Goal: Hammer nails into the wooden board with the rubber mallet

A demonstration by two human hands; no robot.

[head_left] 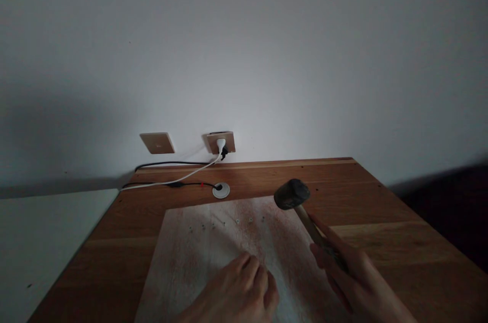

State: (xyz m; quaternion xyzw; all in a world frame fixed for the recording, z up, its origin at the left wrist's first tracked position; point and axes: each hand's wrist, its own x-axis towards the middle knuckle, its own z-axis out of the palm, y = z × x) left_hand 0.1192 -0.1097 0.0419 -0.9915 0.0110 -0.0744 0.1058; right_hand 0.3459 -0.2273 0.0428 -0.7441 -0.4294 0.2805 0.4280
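My right hand is wrapped round the wooden handle of a mallet, whose dark, blocky head is raised over the right part of a pale board. Low in the middle, my left hand rests on or just above that whitish, red-speckled board. Its fingers are curled down and pressed together, and whatever they pinch is hidden beneath them. Several small screws or nails stand in a row along the far part of the board.
The board lies on a wooden table against a wall. White and black cables run to a wall socket and a round cable grommet. A blank plate is on the wall; a white surface adjoins at left.
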